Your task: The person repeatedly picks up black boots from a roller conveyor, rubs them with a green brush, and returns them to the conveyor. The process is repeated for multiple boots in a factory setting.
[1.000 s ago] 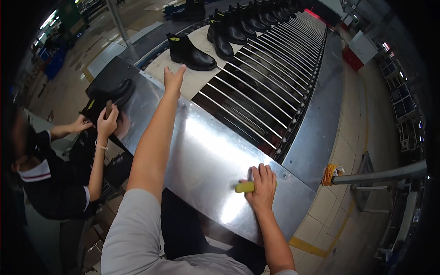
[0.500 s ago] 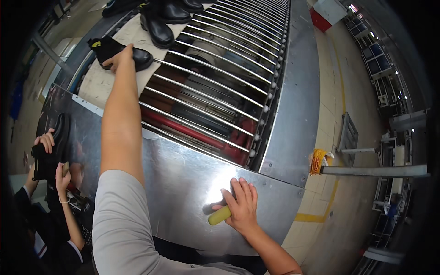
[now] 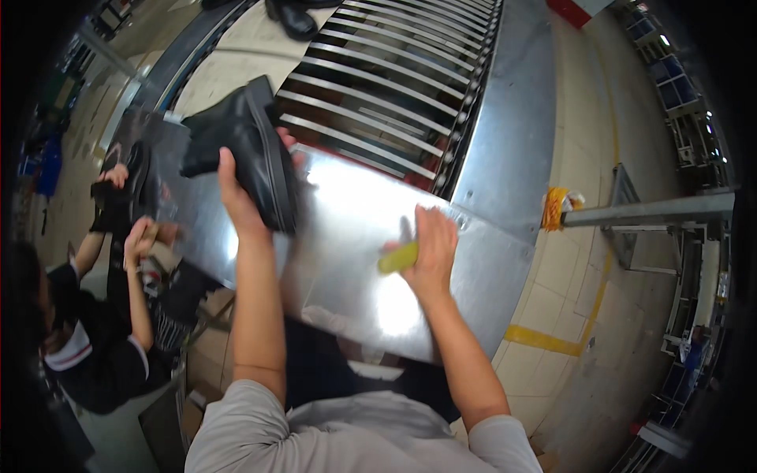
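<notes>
My left hand (image 3: 240, 197) grips a black boot (image 3: 236, 146) by its sole and holds it up over the shiny steel table (image 3: 347, 236), sole turned to the right. My right hand (image 3: 430, 248) is closed on a yellow handle (image 3: 397, 258) of a small tool and hovers just over the steel sheet, blurred by motion. Behind the table runs a roller conveyor (image 3: 394, 79) with another black boot (image 3: 293, 17) beside its far end.
At the left a seated person (image 3: 79, 347) in dark clothes holds a black shoe (image 3: 118, 189) with both hands. A grey metal rail (image 3: 654, 211) with a yellow-orange rag (image 3: 557, 206) sticks in from the right over a tiled floor with a yellow line (image 3: 544, 340).
My left hand reached out to a boot at the conveyor's far side, took it and brought it back over the steel table. My right hand lifted a little with the yellow-handled tool.
</notes>
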`<state>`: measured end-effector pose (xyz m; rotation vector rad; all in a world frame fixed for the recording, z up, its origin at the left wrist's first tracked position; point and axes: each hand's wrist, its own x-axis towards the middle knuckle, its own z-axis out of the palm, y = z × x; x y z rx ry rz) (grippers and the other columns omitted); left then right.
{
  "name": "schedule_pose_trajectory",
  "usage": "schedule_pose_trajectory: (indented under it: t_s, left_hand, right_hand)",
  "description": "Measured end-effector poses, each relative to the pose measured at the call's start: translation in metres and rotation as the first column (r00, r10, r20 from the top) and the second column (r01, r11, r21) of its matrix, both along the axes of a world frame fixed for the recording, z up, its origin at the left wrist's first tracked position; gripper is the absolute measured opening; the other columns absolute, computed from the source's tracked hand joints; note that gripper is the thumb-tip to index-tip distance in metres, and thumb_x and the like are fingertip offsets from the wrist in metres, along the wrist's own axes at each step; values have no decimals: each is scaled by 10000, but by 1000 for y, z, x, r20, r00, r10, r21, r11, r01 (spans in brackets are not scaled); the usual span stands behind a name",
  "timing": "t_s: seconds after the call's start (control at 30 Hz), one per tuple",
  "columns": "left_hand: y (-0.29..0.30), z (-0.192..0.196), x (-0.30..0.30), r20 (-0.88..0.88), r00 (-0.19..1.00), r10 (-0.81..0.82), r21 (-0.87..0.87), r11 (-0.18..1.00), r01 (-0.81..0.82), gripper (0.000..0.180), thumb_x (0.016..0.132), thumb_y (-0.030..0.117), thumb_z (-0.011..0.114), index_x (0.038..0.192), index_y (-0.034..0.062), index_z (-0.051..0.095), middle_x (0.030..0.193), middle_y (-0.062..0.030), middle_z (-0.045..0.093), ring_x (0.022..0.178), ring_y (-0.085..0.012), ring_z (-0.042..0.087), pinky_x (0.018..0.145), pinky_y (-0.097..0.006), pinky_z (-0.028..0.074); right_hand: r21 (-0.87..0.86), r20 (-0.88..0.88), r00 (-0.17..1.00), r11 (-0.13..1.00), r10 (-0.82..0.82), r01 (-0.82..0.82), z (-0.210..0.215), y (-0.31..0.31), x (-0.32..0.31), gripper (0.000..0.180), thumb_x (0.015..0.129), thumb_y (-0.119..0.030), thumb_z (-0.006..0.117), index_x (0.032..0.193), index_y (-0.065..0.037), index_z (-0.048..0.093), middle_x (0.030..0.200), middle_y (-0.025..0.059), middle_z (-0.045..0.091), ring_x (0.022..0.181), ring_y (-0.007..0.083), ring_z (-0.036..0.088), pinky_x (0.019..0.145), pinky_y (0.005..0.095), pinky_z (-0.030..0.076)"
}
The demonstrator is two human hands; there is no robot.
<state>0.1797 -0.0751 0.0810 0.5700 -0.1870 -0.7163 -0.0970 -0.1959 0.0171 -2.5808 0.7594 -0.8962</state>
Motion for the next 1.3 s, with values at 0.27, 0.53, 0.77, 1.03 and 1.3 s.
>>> schedule_pose_trajectory:
  t_s: [0.27, 0.53, 0.77, 1.03, 1.3]
  left_hand:
    - [98, -13, -225, -337, 939, 66, 160, 987, -12, 742, 969, 557, 622, 1447, 5, 494, 1330, -151, 633, 1243, -300, 613, 1079, -440, 489]
    - [66, -53, -253, 164, 956, 242, 420, 860, -290, 294, 933, 246, 721, 1084, -4, 680, 1040, -38, 675, 931, -136, 604, 849, -305, 480]
    - [62, -66, -257, 445, 834, 325, 365, 784, -501, 303, 967, 288, 667, 985, -13, 683, 916, -53, 681, 847, -160, 613, 784, -328, 487]
    - [64, -57, -259, 493, 826, 272, 384, 785, -487, 294, 978, 289, 604, 931, 2, 644, 846, -12, 607, 784, -134, 534, 729, -312, 436]
    - [68, -60, -254, 559, 790, 253, 362, 782, -507, 246, 936, 237, 656, 931, -8, 672, 861, -96, 685, 780, -240, 636, 744, -361, 490]
  right_hand:
    - [174, 282, 949, 980, -139, 92, -10, -9, -6, 633, 895, -297, 791, 1415, -40, 539, 1356, 209, 612, 1341, 413, 522, 1140, 469, 383]
    - [735, 577, 701, 641, -420, -221, 10, -16, -35, 323, 1031, -337, 654, 1051, -15, 654, 1076, 96, 724, 1013, 163, 621, 956, 339, 477]
    - [651, 757, 518, 531, -399, -542, 82, 14, -36, 299, 1061, -307, 605, 1050, -10, 573, 654, 42, 508, 573, 158, 522, 565, 333, 494]
    - [530, 848, 465, 410, -254, -742, 82, 25, 13, 385, 1055, -375, 596, 864, -42, 570, 570, 6, 403, 486, 128, 413, 481, 293, 388]
    - [591, 787, 605, 422, -118, -687, 64, 10, 39, 409, 1055, -385, 583, 832, -43, 560, 587, 14, 415, 537, 145, 447, 539, 305, 406]
